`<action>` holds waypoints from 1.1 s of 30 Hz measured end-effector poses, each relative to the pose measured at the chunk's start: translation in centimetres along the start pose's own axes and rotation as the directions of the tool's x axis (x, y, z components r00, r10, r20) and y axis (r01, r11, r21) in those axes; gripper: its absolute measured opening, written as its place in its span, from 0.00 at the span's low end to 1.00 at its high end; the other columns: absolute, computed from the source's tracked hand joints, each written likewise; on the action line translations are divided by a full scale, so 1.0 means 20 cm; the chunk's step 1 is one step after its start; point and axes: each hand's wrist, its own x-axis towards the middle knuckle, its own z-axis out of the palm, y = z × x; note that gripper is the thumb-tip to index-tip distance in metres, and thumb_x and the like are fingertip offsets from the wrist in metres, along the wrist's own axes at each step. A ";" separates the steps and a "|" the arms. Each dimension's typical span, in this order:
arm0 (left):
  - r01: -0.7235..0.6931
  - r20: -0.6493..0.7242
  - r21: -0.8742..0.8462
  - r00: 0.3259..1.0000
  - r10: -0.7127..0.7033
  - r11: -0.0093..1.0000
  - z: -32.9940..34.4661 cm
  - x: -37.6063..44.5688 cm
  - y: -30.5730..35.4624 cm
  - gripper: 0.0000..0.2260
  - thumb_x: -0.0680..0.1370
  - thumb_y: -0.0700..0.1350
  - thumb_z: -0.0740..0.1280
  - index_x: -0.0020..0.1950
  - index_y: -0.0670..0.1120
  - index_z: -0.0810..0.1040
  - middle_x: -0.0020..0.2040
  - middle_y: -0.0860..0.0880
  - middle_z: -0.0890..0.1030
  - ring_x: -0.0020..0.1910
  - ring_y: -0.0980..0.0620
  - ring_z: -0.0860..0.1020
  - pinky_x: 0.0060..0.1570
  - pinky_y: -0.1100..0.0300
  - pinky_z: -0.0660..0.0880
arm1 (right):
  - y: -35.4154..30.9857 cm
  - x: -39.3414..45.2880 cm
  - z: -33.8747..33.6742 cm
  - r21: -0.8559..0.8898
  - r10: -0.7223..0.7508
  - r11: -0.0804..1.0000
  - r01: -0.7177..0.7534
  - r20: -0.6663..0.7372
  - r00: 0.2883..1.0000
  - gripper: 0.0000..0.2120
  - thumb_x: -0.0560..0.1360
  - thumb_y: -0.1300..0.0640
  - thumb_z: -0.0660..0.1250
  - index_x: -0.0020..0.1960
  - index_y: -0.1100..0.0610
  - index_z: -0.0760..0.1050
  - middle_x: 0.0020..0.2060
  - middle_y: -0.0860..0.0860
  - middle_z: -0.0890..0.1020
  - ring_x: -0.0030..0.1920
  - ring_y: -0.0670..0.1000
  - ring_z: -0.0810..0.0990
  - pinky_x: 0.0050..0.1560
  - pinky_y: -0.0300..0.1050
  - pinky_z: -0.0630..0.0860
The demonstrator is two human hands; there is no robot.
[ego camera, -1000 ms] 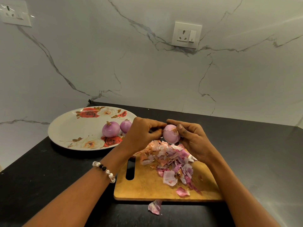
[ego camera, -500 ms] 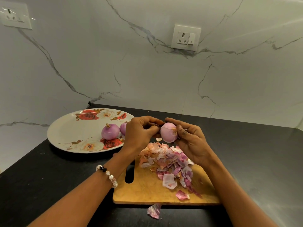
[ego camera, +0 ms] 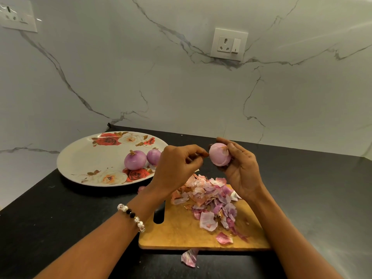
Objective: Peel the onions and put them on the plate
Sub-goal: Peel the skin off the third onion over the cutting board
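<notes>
Purple, slick and firm, the onion sits above the board in my right hand's curled fingers, while my left pinches a skin scrap; I'd grip its sides.

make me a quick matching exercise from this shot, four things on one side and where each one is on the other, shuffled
Things:
1. onion
2. two peeled onions
3. pile of peels
4. stray peel

Places:
A. on the cutting board
B. on the black counter, in front of the board
C. held in the right hand
D. on the floral plate

Pairs: 1-C, 2-D, 3-A, 4-B
</notes>
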 end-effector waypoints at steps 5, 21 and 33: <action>-0.057 -0.038 0.044 0.998 0.059 0.997 -0.01 0.01 0.00 0.13 0.72 0.43 0.73 0.55 0.44 0.82 0.45 0.49 0.85 0.42 0.54 0.83 0.46 0.68 0.77 | 0.02 0.00 0.00 -0.133 -0.010 0.991 0.013 0.023 1.000 0.25 0.60 0.37 0.78 0.50 0.52 0.86 0.48 0.52 0.85 0.50 0.54 0.83 0.42 0.42 0.82; -0.152 0.100 0.086 0.985 0.143 0.985 -0.01 0.01 -0.01 0.10 0.72 0.44 0.69 0.49 0.40 0.84 0.42 0.46 0.85 0.39 0.54 0.81 0.43 0.75 0.71 | 0.04 -0.02 0.01 -0.299 0.029 0.954 -0.016 0.037 0.999 0.16 0.72 0.52 0.67 0.55 0.58 0.81 0.46 0.50 0.86 0.48 0.52 0.85 0.41 0.42 0.81; -0.057 -0.038 0.161 0.997 0.064 0.985 0.01 0.01 -0.01 0.05 0.72 0.41 0.73 0.45 0.40 0.83 0.39 0.46 0.83 0.36 0.57 0.76 0.35 0.79 0.68 | 0.04 -0.04 0.03 -0.362 -0.047 0.927 0.099 0.150 0.988 0.16 0.72 0.54 0.68 0.59 0.56 0.79 0.51 0.51 0.85 0.53 0.56 0.84 0.47 0.45 0.83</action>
